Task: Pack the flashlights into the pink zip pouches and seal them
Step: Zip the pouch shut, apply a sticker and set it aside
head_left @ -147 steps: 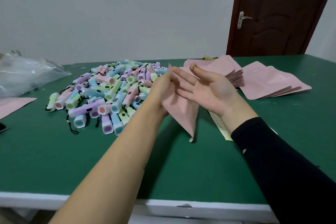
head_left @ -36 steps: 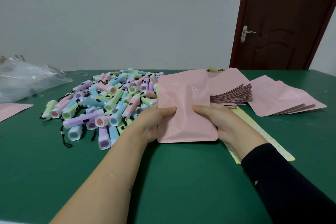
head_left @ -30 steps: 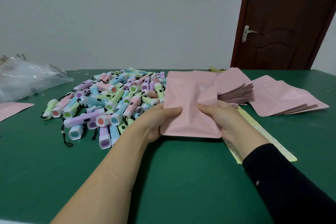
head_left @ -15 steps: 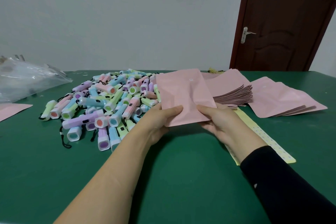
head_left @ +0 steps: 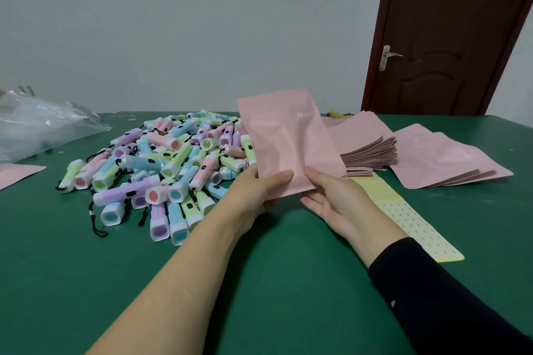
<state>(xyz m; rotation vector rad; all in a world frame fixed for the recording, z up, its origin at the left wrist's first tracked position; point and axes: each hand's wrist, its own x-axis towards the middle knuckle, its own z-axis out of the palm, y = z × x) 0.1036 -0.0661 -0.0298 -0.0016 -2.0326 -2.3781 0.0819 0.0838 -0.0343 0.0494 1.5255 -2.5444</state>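
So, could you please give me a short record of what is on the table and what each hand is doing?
pouch: held clear of the table, tilted
left hand: pinches the pouch's lower edge
right hand: pinches the same edge, beside the left
flashlights: loose pile, left of the pouch
stack: spare pouches, right of it
strip: yellow, flat on the table by the right wrist

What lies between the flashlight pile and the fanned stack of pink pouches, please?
In the head view, one pink pouch, held up by the left hand and right hand, stands between the flashlight pile and the stack.
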